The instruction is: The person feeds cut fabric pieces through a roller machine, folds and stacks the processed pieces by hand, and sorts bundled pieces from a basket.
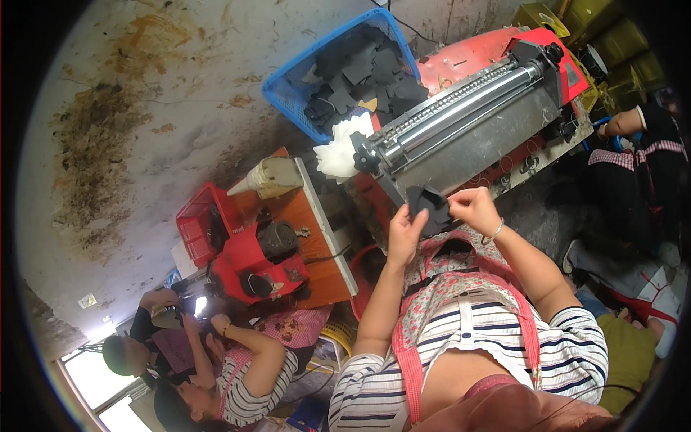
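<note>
A dark grey, curved piece of sheet material is held up between my two hands, just in front of a red machine with shiny metal rollers. On its near left edge, my left hand grips it with the thumb over its face. The fingers of my right hand are closed in a pinch at its right edge. What the material is, I cannot tell. Below the rollers lies a sloped metal plate, a little beyond my hands.
A blue basket full of dark grey pieces stands behind the rollers, with a crumpled white bag beside it. At left, a wooden bench carries a red machine and a red crate. Other people work at lower left and far right.
</note>
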`<state>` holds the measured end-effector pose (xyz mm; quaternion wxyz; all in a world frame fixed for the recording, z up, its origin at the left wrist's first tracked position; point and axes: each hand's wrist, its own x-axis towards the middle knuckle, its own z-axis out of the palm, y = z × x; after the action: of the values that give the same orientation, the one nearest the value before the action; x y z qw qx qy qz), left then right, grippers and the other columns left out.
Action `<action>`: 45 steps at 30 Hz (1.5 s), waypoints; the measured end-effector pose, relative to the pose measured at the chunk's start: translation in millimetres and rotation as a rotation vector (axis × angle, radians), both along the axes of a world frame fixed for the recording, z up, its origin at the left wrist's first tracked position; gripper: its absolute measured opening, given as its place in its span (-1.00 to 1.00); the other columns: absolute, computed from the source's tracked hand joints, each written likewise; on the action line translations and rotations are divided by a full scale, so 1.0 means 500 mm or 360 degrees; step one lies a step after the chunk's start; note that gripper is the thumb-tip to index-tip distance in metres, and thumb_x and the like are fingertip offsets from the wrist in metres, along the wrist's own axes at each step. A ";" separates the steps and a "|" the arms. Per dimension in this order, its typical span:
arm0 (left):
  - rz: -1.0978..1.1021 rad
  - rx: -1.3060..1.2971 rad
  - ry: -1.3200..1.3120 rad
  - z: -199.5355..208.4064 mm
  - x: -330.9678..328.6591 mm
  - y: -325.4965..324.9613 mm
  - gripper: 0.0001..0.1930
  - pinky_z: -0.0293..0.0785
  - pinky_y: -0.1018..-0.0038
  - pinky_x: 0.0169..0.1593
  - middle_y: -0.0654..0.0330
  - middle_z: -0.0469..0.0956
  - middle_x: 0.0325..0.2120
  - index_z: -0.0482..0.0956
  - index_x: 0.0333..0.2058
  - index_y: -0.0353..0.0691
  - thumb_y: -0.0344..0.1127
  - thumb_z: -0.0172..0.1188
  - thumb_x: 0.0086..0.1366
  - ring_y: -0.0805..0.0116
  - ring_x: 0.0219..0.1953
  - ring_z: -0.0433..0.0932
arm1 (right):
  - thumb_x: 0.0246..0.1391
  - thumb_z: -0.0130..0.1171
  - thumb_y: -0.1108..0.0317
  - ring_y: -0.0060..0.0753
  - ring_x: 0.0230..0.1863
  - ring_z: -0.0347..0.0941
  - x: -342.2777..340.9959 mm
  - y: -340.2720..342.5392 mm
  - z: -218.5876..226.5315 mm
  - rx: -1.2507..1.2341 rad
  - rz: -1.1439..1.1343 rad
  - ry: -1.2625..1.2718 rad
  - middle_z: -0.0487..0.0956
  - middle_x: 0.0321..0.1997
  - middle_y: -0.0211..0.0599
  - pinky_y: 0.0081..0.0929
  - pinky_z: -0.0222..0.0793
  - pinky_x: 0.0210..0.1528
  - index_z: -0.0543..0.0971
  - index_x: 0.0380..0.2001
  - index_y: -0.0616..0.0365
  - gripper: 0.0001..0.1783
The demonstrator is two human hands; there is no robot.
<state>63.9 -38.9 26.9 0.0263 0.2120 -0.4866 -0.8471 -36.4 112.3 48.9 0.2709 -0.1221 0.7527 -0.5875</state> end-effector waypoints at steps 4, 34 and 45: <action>0.0231 0.0123 -0.0092 0.021 0.024 -0.035 -0.80 0.59 0.49 -0.47 0.12 0.50 -0.29 0.34 -0.17 -0.32 -0.40 0.00 0.23 0.39 -0.36 0.55 | -0.03 0.10 0.40 -0.58 -0.60 0.39 -0.049 0.022 -0.059 -0.0158 -0.0510 -0.1054 0.47 -0.57 -0.40 -0.62 0.43 -0.51 0.51 -0.53 0.29 -0.85; 0.0343 -0.0408 -0.0127 0.006 0.017 0.012 -0.86 0.33 0.69 -0.36 0.26 0.47 -0.44 0.41 -0.37 -0.34 -0.45 0.17 0.13 0.65 -0.45 0.36 | 0.01 0.07 0.45 -0.31 -0.20 0.46 -0.004 -0.028 -0.045 -0.0543 -0.0409 -0.0411 0.45 -0.19 -0.17 -0.47 0.44 -0.14 0.41 -0.22 0.34 -0.75; 0.0183 0.0214 -0.0151 0.030 0.033 -0.007 -0.83 0.55 0.57 -0.43 0.17 0.53 -0.35 0.41 -0.22 -0.33 -0.44 0.05 0.21 0.47 -0.44 0.54 | -0.22 0.13 0.48 -0.57 -0.59 0.45 0.019 0.018 0.002 0.0172 0.0016 0.0245 0.56 -0.60 -0.24 -0.59 0.38 -0.50 0.57 -0.53 0.36 -0.86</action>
<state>80.2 -42.3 41.9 0.0376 0.2808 -0.4164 -0.8639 -27.1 121.3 49.8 0.2215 -0.1559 0.8013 -0.5334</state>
